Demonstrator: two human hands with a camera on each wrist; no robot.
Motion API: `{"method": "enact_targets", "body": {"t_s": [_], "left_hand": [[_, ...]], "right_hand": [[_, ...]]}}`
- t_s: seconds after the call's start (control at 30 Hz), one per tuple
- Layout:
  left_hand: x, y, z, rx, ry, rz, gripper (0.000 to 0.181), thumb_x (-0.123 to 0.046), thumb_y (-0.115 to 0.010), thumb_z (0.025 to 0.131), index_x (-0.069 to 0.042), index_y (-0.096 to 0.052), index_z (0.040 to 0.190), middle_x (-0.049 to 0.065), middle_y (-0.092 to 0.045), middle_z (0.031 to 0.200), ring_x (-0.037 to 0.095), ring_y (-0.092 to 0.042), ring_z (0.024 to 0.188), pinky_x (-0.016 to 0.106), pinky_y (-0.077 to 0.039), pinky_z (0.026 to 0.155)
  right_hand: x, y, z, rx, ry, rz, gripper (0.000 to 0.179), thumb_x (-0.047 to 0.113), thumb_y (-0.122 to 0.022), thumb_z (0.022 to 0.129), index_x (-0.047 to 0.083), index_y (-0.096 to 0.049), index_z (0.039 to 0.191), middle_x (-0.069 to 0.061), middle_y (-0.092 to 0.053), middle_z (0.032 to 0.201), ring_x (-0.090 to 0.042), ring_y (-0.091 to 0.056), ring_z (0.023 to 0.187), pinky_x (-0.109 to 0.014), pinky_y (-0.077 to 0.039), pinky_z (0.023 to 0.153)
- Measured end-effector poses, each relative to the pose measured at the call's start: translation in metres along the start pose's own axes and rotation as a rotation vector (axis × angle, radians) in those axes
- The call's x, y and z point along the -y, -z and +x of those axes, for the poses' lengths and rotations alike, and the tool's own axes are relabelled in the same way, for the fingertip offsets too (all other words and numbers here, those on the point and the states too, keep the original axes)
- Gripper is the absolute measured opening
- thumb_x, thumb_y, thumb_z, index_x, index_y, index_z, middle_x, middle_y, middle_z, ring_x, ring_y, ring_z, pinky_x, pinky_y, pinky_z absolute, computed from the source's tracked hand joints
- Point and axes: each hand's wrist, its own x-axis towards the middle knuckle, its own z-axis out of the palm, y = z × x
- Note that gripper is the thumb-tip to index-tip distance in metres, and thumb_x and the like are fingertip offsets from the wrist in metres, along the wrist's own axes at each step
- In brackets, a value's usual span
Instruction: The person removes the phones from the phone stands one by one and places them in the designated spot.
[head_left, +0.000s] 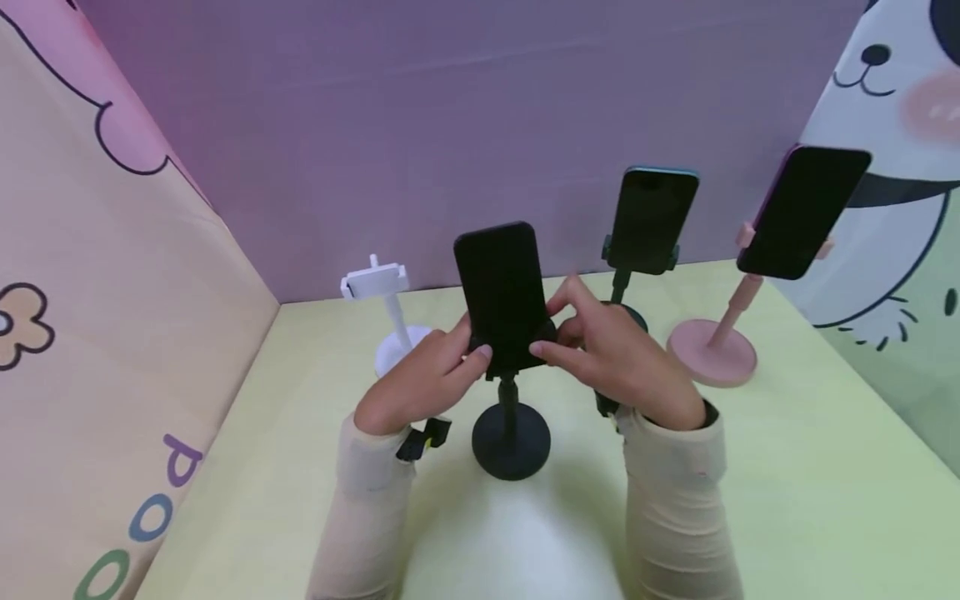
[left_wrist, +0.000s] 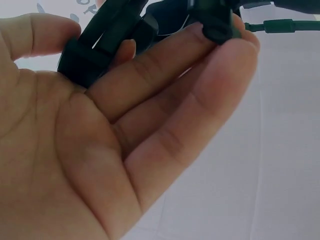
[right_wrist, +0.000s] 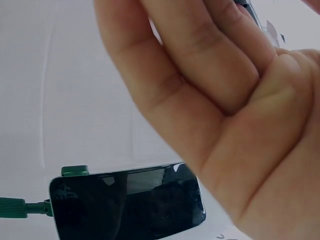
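Note:
A black phone [head_left: 501, 287] stands upright, leaning slightly, in the clamp of a black phone stand [head_left: 512, 446] at the middle of the table. My left hand [head_left: 423, 379] holds the clamp's left side, thumb at the phone's lower left corner. In the left wrist view, its fingers [left_wrist: 165, 135] curl behind dark clamp parts [left_wrist: 87, 60]. On the other side, my right hand [head_left: 615, 354] grips the lower right of the clamp, thumb in front and index finger bent at the phone's edge. In the right wrist view the palm and fingers hide that contact.
A white phone stand [head_left: 377, 282] without a phone is at the back left. Behind my right hand, a dark green stand [head_left: 621, 283] bears a blue-edged phone [head_left: 652, 221]. Farther right, a pink stand [head_left: 712, 354] holds another phone [head_left: 804, 212]. A purple backdrop [head_left: 450, 125] closes the table's rear.

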Motion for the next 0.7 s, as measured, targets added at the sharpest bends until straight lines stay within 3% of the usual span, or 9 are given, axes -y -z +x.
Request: {"method": "enact_targets", "body": {"t_s": [0.13,0.27,0.47,0.57,0.7], "left_hand": [[0.000,0.001,-0.002,-0.005,-0.033,-0.006,0.037,-0.029,-0.040,0.104,-0.025,-0.038,0.140,-0.010,-0.060,0.076,0.007,-0.053,0.063,0.030,-0.046,0.064],[0.000,0.000,-0.002,0.003,-0.053,-0.009,0.035,-0.035,-0.039,0.104,-0.025,-0.042,0.138,-0.010,-0.066,0.089,0.007,-0.058,0.072,0.030,-0.048,0.069],[-0.003,0.000,-0.003,0.014,-0.067,0.002,0.032,-0.036,-0.039,0.104,-0.022,-0.046,0.132,-0.009,-0.063,0.080,0.008,-0.055,0.068,0.030,-0.046,0.066],[-0.003,-0.001,-0.003,0.006,-0.073,0.008,0.032,-0.036,-0.039,0.104,-0.023,-0.046,0.133,-0.011,-0.061,0.079,0.007,-0.054,0.066,0.029,-0.046,0.065],[-0.003,-0.003,-0.002,0.000,-0.072,0.024,0.032,-0.036,-0.039,0.104,-0.023,-0.046,0.132,-0.010,-0.058,0.075,0.006,-0.054,0.066,0.029,-0.046,0.065]], "right_hand": [[0.004,-0.001,-0.002,0.006,-0.014,-0.021,0.036,0.024,-0.068,0.091,0.012,-0.040,0.110,0.006,-0.070,0.078,-0.013,-0.052,0.059,-0.034,-0.044,0.060],[0.005,0.000,-0.006,-0.007,-0.019,-0.030,0.034,0.024,-0.069,0.091,0.012,-0.042,0.108,0.007,-0.070,0.076,-0.012,-0.052,0.056,-0.034,-0.044,0.058],[0.011,0.000,-0.012,-0.043,-0.007,-0.092,0.033,0.026,-0.070,0.090,0.015,-0.045,0.109,0.010,-0.067,0.072,-0.010,-0.054,0.055,-0.032,-0.046,0.056],[0.016,0.000,-0.015,-0.082,-0.067,-0.152,0.044,0.039,-0.068,0.089,0.015,-0.046,0.119,0.003,-0.070,0.085,-0.014,-0.063,0.070,-0.037,-0.051,0.066],[0.020,-0.004,-0.015,-0.174,-0.138,-0.168,0.080,0.057,-0.067,0.084,0.018,-0.033,0.144,-0.010,-0.061,0.124,-0.025,-0.060,0.109,-0.051,-0.049,0.087]]}}
